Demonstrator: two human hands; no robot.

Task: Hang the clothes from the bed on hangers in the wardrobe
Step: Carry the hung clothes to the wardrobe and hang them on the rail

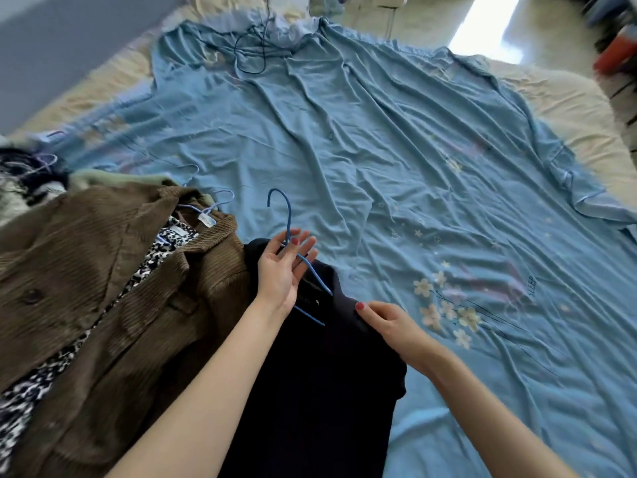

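Here a dark garment is laid on the bed at its near edge, spread over a wrinkled blue sheet. A blue hanger is seated in the neck of the garment, its hook raised above the collar and its wire arms partly covered by the dark cloth. The neck of the hanger is pinched between the thumb and fingers of the left hand; the other fingers are held straight and loose, so this grip is closed on the wire alone. The shoulder of the garment is pinched by the right hand, with the thumb pressed flat on the cloth and the fingers curled beneath it.

Just beside the garment, towards the near left corner of the bed, a brown corduroy jacket is laid with a black-and-white patterned lining shown at its open front. A second, paler hanger is seen at its collar. More clothes are heaped at the left edge, too blurred to be told apart. A dark cord is coiled on the sheet near the far edge. Pale flowers are printed on the sheet to the right of the hands.
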